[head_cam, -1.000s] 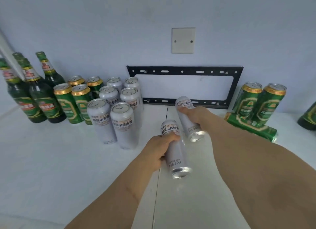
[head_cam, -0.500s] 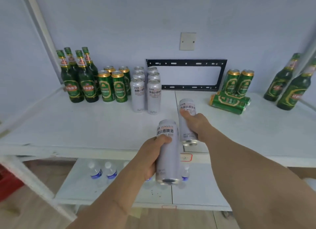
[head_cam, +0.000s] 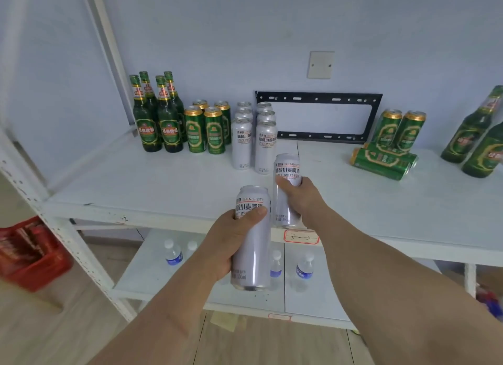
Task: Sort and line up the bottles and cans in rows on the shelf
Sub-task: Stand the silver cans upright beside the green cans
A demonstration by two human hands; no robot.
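My left hand (head_cam: 231, 245) grips a tall silver can (head_cam: 251, 255) upright in front of the shelf edge. My right hand (head_cam: 298, 197) grips a second silver can (head_cam: 286, 171) over the shelf's front part. On the white shelf (head_cam: 163, 185) stand several green bottles (head_cam: 156, 119) at the back left, then several green cans (head_cam: 204, 130), then two rows of silver cans (head_cam: 254, 138). To the right, two green cans (head_cam: 397, 130) stand behind others lying down (head_cam: 381, 161). Two green bottles (head_cam: 479, 138) stand at the far right.
A black metal bracket (head_cam: 318, 117) leans on the wall behind the shelf. White shelf posts (head_cam: 68, 234) run down the left. Small water bottles (head_cam: 303, 269) stand on the lower shelf. A red crate (head_cam: 30, 253) sits on the floor at the left.
The view has pulled back from the shelf. Both hands have drawn their silver cans toward me, from deep over the shelf to its front edge, and turned them upright.
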